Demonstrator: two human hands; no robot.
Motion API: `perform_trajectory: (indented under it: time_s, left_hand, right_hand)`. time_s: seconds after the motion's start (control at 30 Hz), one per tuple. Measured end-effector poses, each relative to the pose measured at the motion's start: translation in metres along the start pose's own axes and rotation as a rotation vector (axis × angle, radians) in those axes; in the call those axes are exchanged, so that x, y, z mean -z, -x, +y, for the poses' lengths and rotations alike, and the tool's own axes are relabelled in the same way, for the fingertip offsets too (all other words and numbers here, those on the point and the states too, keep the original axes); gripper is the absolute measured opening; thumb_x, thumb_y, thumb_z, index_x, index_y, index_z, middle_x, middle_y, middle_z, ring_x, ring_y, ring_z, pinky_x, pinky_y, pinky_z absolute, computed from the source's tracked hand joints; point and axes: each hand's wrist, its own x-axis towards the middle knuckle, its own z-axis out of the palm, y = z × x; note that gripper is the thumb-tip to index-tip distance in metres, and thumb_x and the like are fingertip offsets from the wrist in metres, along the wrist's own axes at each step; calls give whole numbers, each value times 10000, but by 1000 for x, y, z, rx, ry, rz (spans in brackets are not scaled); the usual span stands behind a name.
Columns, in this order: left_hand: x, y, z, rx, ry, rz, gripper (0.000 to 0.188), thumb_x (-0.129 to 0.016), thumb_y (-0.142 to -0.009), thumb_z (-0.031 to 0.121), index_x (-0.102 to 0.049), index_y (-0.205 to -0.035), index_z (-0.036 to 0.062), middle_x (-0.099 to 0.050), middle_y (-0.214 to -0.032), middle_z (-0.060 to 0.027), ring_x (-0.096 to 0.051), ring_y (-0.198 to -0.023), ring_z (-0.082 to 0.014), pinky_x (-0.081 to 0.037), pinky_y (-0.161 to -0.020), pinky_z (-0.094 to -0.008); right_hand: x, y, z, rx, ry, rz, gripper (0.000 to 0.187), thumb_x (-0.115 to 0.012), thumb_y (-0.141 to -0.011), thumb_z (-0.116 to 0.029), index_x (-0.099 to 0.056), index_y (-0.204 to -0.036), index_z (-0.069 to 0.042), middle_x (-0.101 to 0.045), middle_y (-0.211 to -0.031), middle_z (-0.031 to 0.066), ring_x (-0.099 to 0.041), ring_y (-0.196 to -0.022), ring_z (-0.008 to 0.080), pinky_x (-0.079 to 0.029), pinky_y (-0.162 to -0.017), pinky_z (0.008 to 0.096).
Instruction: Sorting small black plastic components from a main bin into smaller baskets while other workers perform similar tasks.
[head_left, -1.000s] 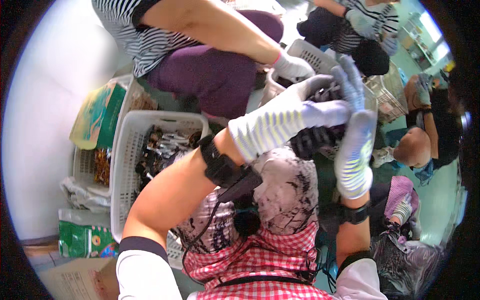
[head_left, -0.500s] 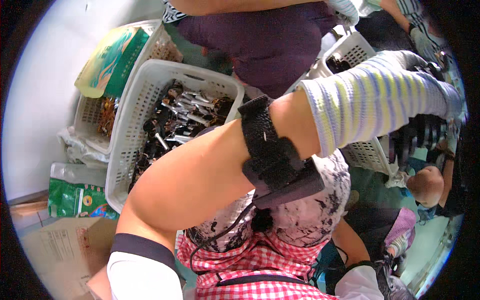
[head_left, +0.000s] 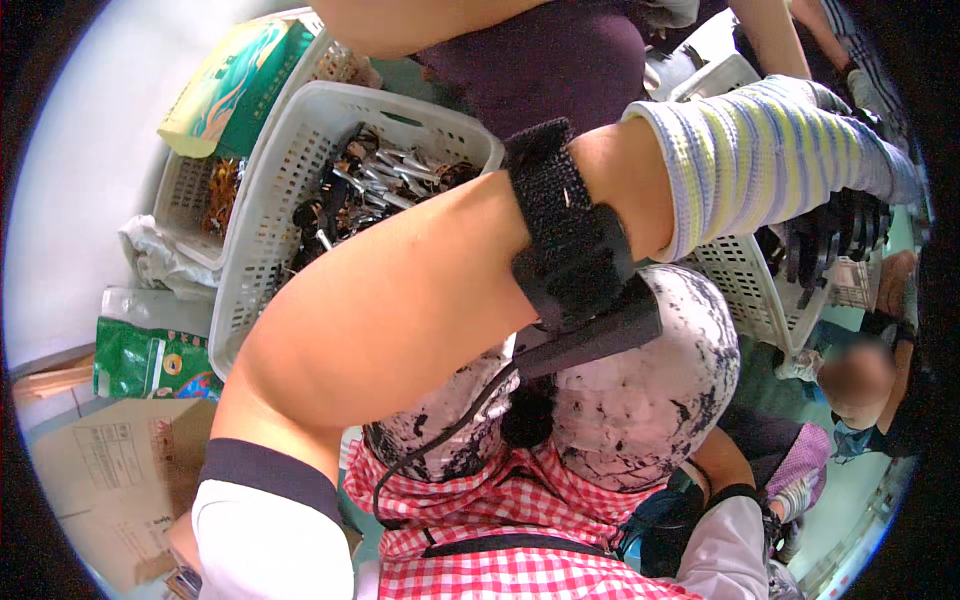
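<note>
Upper right, the left hand (head_left: pixel 862 152) is now holding black parts (head_left: pixel 832 238) alone, fingers clamped, the right hand having slipped from sight.

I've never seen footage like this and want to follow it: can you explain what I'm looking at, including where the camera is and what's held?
There is no machine at work here, just a person. The camera sits on their head, looking down through a wide lens that bends straight edges.

The big arm across the middle is their left, with a black strap on it. It ends in the left hand, in a striped glove. Black parts show just below; they seem held, but the fingertips are unclear. The right hand is out of sight.

On the left, a white basket holds metal parts, with a green box and a carton nearby.
</note>
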Motion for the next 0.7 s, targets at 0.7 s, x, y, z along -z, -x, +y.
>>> perform_trajectory:
  time_s: [0.7]
  left_hand:
    - [3,18,-6,57,-48,104,656,-526,-884,480,-384,-1343,33,-583,-1162,-187,-633,-937,-360,-549,-811,-448]
  right_hand:
    - [-14,-38,-7,140,-83,-300,317,-561,-870,-197,-597,-1130,-19,-652,-1049,94,-616,-953,239,-495,-860,347]
